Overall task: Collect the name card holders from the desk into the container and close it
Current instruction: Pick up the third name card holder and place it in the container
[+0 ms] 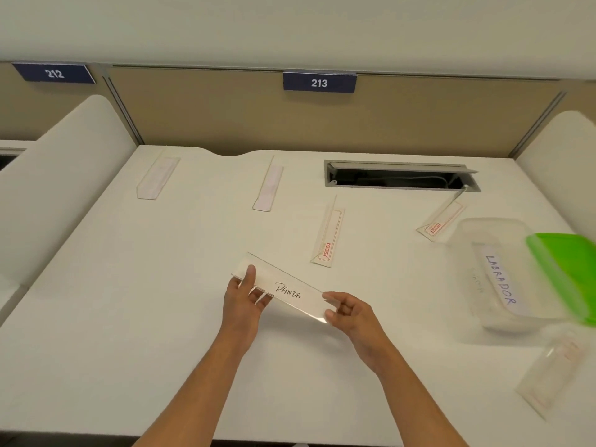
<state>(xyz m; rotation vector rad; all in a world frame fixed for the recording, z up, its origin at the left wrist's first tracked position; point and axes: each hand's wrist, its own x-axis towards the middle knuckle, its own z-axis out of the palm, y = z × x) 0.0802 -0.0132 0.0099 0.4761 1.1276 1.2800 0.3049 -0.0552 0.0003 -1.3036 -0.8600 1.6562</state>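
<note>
From my feed the right edge cuts off the green lid (567, 279), so I can't tell how it sits against the clear container (490, 233). Inside that container I read a card marked LABRADOR (501, 280); a second holder beside it is too faint to read. One more clear holder (548, 379) at the lower right is blurred, its print illegible. Two holders at the back of the surface (96, 317), one at the left (158, 177) and one at the middle (268, 188), show pale, blank-looking faces. Two with red print lie nearer the cable hatch (401, 175): one at centre (329, 235), one just left of the container (441, 221).

The PANDA holder (283, 290) is raised between both hands, well left of the container. My left hand (245, 301) grips its left end, thumb on top and fingers beneath. My right hand (350, 312) pinches its right end, thumb above, fingers curled under.
</note>
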